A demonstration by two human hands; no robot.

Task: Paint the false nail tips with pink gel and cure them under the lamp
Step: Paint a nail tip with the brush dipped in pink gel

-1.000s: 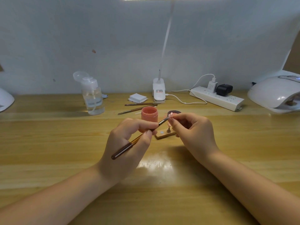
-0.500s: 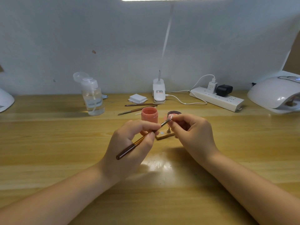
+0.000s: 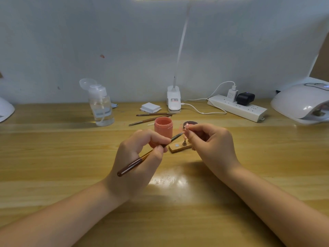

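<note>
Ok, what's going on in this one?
A person is painting a false nail tip. The left hand grips a brush, bristles aimed at the tip, which the right hand pinches above a small wooden stand. An open pink gel jar sits just behind. The curing lamp waits at far right.

Two hands [image 3: 140, 157], three brushes [image 3: 142, 157], one pink jar [image 3: 163, 129], one clear bottle [image 3: 101, 107], one power strip [image 3: 236, 108], one wooden block [image 3: 179, 147].

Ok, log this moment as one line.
left hand: holds brown-handled brush | right hand: pinches pink false nail tip | bristles at tip | open pink gel jar behind
</note>
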